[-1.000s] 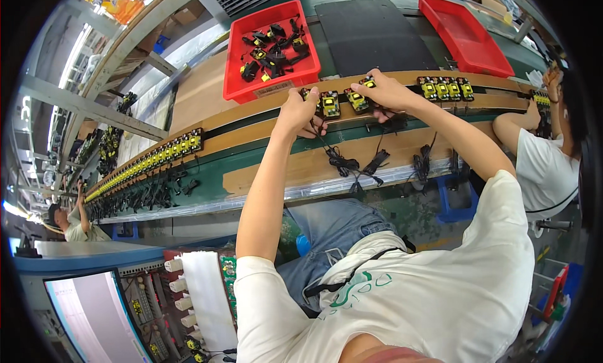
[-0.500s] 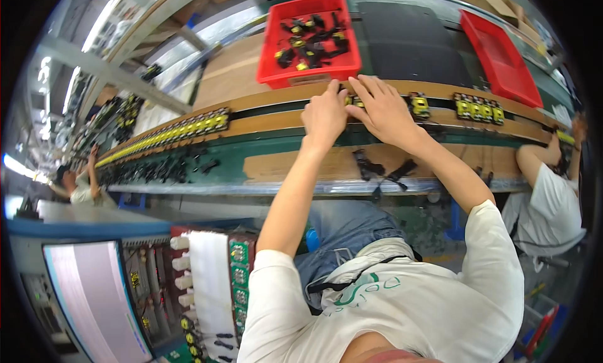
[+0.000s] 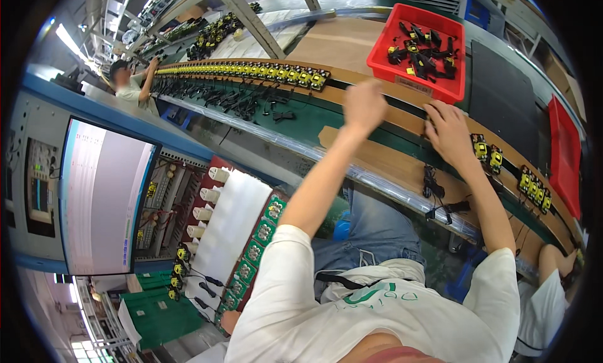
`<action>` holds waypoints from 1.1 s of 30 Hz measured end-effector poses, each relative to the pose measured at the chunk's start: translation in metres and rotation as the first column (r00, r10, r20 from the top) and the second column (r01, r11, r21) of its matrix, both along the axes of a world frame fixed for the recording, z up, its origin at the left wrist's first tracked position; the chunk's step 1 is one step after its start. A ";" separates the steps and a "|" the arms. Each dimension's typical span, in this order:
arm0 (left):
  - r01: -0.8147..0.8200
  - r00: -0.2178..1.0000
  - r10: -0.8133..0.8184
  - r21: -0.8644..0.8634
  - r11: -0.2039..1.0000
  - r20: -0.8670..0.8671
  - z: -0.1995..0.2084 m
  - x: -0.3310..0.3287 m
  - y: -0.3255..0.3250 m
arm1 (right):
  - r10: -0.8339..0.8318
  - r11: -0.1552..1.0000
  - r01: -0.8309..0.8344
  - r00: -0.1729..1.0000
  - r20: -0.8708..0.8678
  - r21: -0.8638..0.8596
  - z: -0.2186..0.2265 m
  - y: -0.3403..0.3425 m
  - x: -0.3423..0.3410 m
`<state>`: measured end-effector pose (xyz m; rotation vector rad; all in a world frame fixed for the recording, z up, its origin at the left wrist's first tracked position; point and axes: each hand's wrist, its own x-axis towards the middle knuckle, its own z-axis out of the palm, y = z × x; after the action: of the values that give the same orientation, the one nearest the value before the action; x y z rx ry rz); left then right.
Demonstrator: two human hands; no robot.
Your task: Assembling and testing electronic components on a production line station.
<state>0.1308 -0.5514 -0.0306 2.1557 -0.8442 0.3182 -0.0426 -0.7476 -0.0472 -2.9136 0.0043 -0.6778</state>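
Note:
My left hand [image 3: 365, 105] hovers over the wooden-edged rail, smeared by motion, its fingers not readable. Farther right, my right hand [image 3: 448, 130] rests on the rail's far strip with its fingers bent and somewhat apart; nothing held shows in it. Just right of its wrist, a pair of small circuit boards with yellow transformers [image 3: 488, 154] sits in the rail. A group of similar boards [image 3: 534, 188] stands farther along. To the left of my left hand, a long row of these boards [image 3: 276, 72] fills the rail.
Beyond the rail, a red bin [image 3: 383, 61] holds black cabled parts with yellow pieces. A red tray [image 3: 565, 155] stands at far right. Black cables [image 3: 232, 102] lie along the green bench. At left are a screen [image 3: 103, 199] and a green-board fixture [image 3: 254, 253]. Co-workers sit at both ends.
The view has swung left. My hands, side by side before, are now apart, the left one lifted away. Two boards now show beside my right hand, where one showed before.

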 end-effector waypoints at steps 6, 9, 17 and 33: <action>-0.476 0.869 0.442 0.128 0.870 0.223 -0.005 0.154 0.133 | -0.138 0.966 0.132 0.990 -0.014 -0.221 0.021 -0.037 -0.087; -0.440 0.878 0.402 0.107 0.891 0.261 -0.027 0.192 0.173 | -0.306 0.911 0.263 0.947 -0.096 -0.317 0.035 -0.053 -0.120; -0.307 0.951 0.276 0.294 0.905 0.141 -0.017 0.164 0.133 | -0.220 0.879 0.218 0.975 -0.045 0.424 0.051 0.008 -0.091; 0.156 0.987 -0.152 0.093 0.983 -0.046 -0.025 0.059 0.059 | -0.412 0.591 0.666 0.734 -0.539 0.455 0.022 -0.008 -0.039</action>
<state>0.1895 -0.4921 -0.0558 2.1616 -1.0159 0.1596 -0.0821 -0.7556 -0.0254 -2.2763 1.0298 -0.0859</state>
